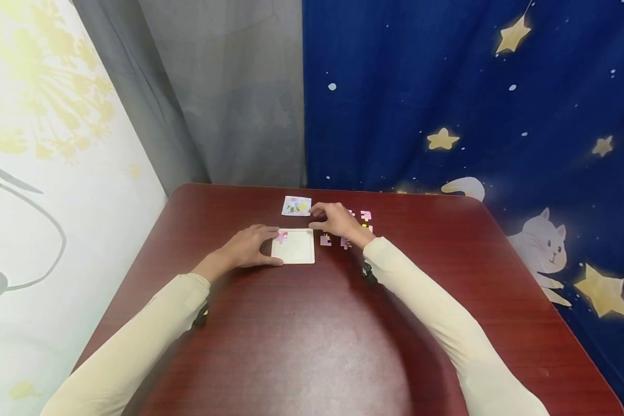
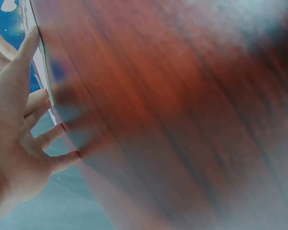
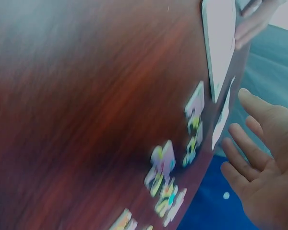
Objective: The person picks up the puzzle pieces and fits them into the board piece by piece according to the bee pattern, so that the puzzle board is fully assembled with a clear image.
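No text, label, brand or number can be read in any view: none on the small picture card point(image 1: 293, 206) near the centre of the head view, the puzzle pieces point(image 1: 325, 240) right of centre, the pale tray point(image 1: 297, 251) or the blue curtain point(image 1: 379, 110).

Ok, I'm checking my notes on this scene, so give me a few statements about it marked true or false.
1. The left hand is at the left side of the white tray. True.
2. The tray is full. False: a puzzle piece shows in its far left corner, but most of it is bare.
3. The picture card lies beyond the tray's far edge. True.
4. The loose pieces lie left of the tray. False: they lie to its right.
5. Both sleeves are cream-coloured. True.
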Demonstrator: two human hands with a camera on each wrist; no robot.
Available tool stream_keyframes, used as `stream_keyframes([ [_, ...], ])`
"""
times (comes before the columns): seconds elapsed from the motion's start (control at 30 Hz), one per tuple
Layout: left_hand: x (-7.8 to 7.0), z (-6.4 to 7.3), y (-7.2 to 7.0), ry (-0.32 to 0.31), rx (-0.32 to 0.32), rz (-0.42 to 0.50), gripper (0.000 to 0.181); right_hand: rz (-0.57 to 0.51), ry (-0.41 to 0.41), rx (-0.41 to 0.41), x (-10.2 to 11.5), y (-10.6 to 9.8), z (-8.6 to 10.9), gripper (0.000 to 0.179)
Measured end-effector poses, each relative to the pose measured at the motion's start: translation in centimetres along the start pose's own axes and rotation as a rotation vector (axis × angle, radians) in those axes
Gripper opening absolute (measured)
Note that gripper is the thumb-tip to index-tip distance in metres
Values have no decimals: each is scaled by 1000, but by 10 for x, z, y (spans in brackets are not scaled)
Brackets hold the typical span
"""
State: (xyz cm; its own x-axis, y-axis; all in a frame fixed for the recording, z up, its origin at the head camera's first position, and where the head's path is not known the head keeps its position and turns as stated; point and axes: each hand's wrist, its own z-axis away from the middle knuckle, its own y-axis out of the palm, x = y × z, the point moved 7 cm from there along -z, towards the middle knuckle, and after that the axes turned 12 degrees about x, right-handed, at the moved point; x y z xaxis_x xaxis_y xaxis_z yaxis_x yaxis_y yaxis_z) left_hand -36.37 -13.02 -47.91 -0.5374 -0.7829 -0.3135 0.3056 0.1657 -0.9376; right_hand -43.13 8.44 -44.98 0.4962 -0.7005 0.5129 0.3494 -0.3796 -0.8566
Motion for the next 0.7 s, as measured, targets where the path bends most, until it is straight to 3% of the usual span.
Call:
stream_keyframes([
  [0.37, -1, 1, -1, 0, -5, -4, 94, 7, 69, -48, -29, -24, 12, 43],
  [0.7, 2, 0, 1, 7, -3, -12, 93, 33, 144, -50, -55, -33, 23, 41],
])
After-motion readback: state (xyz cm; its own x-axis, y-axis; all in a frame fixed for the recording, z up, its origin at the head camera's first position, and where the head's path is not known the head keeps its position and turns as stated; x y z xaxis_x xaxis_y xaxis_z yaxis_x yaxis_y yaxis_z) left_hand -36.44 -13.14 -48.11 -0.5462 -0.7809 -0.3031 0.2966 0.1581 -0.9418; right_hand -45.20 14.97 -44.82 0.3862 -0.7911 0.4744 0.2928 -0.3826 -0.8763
